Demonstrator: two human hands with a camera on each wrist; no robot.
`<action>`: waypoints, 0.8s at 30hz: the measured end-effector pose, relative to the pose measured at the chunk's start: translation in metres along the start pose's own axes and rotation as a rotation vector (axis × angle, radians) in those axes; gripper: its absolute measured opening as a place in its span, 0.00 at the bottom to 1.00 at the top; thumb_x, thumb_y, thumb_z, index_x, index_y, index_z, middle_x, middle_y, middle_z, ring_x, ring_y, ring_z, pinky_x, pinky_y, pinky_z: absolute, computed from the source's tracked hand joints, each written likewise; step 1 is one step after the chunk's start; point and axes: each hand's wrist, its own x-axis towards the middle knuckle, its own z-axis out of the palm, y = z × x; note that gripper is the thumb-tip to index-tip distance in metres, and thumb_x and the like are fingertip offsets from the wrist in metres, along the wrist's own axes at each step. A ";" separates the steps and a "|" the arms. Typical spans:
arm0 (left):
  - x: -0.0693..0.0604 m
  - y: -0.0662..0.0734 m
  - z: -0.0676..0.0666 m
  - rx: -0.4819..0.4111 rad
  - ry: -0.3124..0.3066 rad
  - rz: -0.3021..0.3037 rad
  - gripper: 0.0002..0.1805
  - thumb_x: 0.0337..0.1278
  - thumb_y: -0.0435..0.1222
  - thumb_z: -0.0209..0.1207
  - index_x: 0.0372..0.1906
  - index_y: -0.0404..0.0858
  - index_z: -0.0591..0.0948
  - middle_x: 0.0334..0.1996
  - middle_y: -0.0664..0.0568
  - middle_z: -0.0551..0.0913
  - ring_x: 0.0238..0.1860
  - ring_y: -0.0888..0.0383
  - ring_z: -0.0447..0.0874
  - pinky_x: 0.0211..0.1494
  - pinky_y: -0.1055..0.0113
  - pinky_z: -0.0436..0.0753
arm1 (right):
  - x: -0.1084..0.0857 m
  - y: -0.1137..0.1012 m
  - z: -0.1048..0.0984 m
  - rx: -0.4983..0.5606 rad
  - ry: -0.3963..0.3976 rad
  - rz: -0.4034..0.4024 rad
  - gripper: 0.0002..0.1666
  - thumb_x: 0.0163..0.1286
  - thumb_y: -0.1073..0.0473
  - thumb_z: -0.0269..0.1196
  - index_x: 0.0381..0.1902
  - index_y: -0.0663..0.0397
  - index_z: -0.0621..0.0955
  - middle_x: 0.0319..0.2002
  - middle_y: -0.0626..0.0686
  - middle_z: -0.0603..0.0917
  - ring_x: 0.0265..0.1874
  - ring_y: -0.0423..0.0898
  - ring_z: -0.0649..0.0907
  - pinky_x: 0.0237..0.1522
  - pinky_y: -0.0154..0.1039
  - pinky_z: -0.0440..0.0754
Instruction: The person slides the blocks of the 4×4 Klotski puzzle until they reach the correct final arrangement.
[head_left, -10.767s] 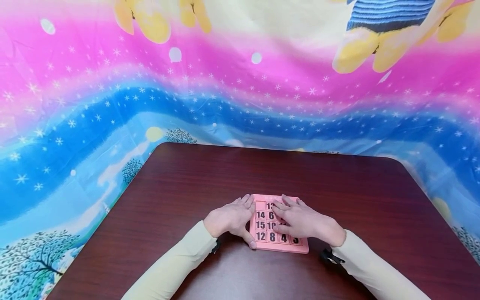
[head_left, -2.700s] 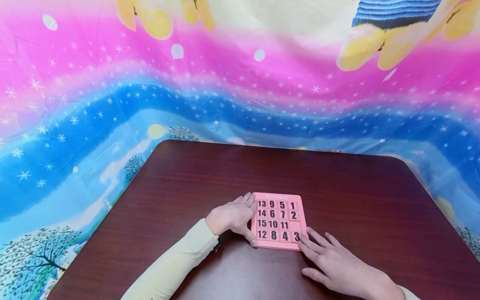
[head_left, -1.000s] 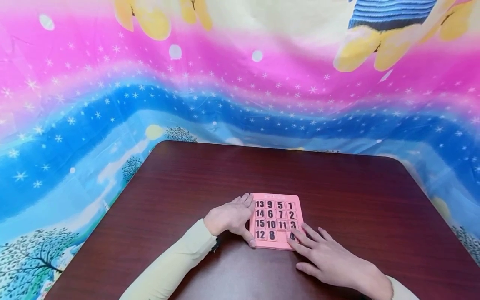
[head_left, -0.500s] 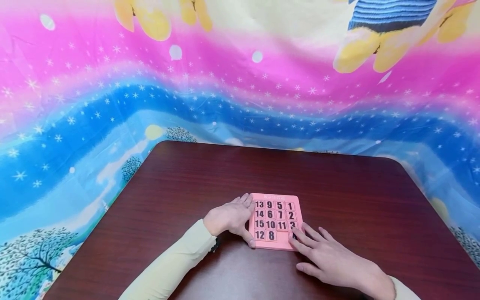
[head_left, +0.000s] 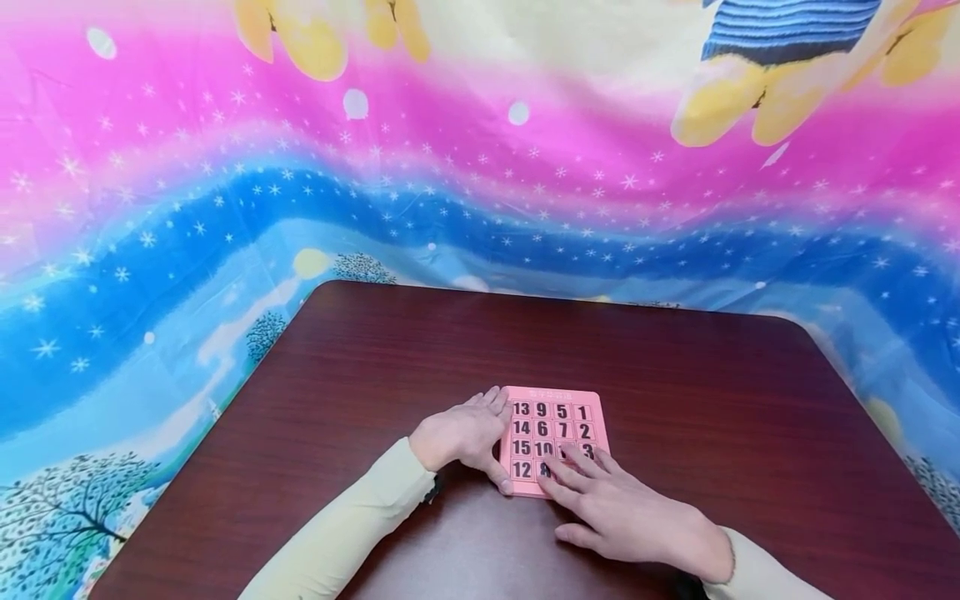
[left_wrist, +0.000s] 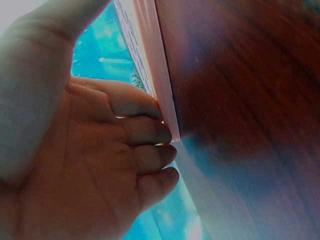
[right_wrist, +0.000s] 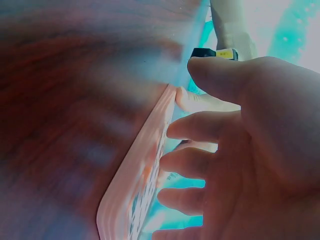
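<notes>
A pink number sliding puzzle [head_left: 553,395] lies flat on the table; its thick side edge shows in both wrist views. My left hand [head_left: 461,433] rests along the puzzle's left edge, fingertips at the far left corner and thumb at the near left one. In the left wrist view, its fingers [left_wrist: 145,131] touch the side lightly bent. My right hand [head_left: 630,515] reaches in from the near right with fingers spread. Its index fingertip is at the number 8 tile [head_left: 543,468] in the nearest row. The right fingers cover the 11 and the near right corner, hiding the 4.
The dark wooden table [head_left: 420,358] has rounded far corners. Behind it hangs a colourful printed cloth [head_left: 480,183], reaching down along the sides. A black band [head_left: 432,489] shows at the left wrist.
The 3 tile has moved up a row and the 4 tile right to the near corner. My right hand has since shifted left to the 8; my left hand has stayed put.
</notes>
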 end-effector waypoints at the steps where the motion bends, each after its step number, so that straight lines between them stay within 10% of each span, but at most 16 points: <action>1: 0.000 0.000 0.000 0.000 -0.003 -0.001 0.68 0.34 0.70 0.67 0.77 0.35 0.55 0.79 0.42 0.49 0.80 0.50 0.44 0.82 0.60 0.50 | 0.001 0.000 0.001 -0.006 0.003 -0.006 0.34 0.72 0.38 0.54 0.70 0.48 0.72 0.72 0.55 0.70 0.72 0.61 0.66 0.68 0.67 0.65; 24: -0.001 0.000 -0.001 -0.014 -0.011 0.009 0.69 0.34 0.70 0.67 0.77 0.35 0.54 0.79 0.41 0.47 0.80 0.49 0.43 0.83 0.60 0.49 | -0.020 0.017 0.004 0.056 -0.010 0.056 0.32 0.73 0.39 0.53 0.69 0.44 0.73 0.71 0.54 0.70 0.71 0.63 0.67 0.65 0.71 0.65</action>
